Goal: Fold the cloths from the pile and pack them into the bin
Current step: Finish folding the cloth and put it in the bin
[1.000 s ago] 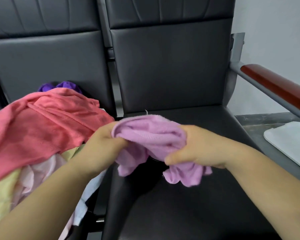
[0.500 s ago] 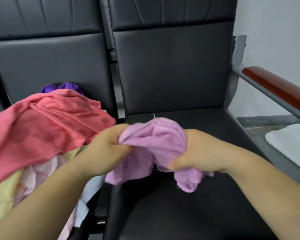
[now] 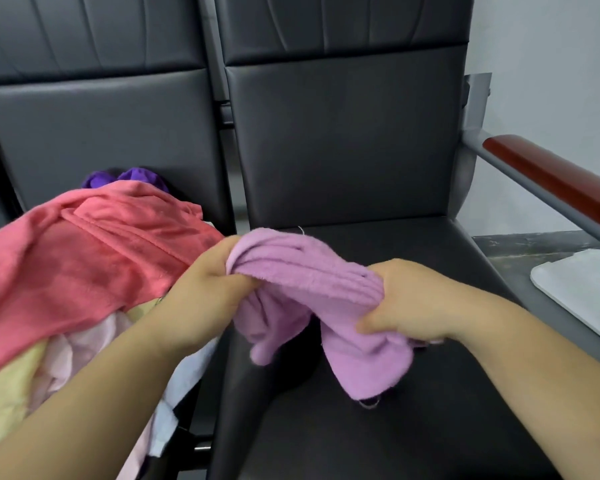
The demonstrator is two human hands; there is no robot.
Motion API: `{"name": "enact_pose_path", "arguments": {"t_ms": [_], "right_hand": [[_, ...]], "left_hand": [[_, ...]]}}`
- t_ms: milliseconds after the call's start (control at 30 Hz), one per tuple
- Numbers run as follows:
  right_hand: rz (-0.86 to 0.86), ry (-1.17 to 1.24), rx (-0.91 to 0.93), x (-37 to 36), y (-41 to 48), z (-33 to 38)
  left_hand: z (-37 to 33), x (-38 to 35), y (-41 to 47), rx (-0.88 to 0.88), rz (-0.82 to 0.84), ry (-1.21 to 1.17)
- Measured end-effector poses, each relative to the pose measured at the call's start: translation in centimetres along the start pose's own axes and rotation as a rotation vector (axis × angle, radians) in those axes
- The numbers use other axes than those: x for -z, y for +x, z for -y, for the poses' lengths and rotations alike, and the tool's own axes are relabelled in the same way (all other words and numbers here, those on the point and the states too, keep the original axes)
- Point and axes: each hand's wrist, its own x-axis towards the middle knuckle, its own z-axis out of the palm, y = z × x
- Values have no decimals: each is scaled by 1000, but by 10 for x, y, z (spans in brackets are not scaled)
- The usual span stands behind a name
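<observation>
My left hand (image 3: 201, 296) and my right hand (image 3: 416, 303) both hold one lilac terry cloth (image 3: 305, 271) just above the black padded seat (image 3: 395, 438) in front of me. My left fingers are curled tight round a bunched end of the cloth, at the seat's left edge. My right hand clamps the other end, with the thumb pressed along the lower side and the fingers wrapped over the top. Between my hands the cloth runs in rumpled ridges. Below them two loose flaps hang down: a short one near my left hand, and a longer one under my right that reaches the seat cushion. A loose thread curls from its lowest corner.

The pile of cloths (image 3: 49, 341) lies on the neighbouring seat to my left, and my left forearm crosses over its near edge. A large coral cloth (image 3: 84, 258) lies on top and touches the back of my left hand. A deep purple cloth (image 3: 129, 176) peeps out behind it, against the black backrest (image 3: 101, 133). Under the coral one show a pale yellow cloth (image 3: 0, 393), a pale pink cloth (image 3: 80, 355) and a white cloth (image 3: 184, 379) that droops over the seat's edge.

To my right a red-brown wooden armrest (image 3: 551, 178) runs on a grey metal bar. Beyond it a flat white panel with a rounded corner (image 3: 582, 292) lies on the grey floor (image 3: 520, 240).
</observation>
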Motion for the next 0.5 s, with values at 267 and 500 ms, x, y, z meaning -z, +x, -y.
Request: {"name": "enact_pose_path", "arguments": {"t_ms": [267, 500], "right_hand": [[-50, 518, 67, 6, 2, 5], [-135, -169, -23, -2, 13, -7]], "left_hand": [[10, 2, 6, 92, 138, 669], [1, -5, 6, 32, -102, -118]]}}
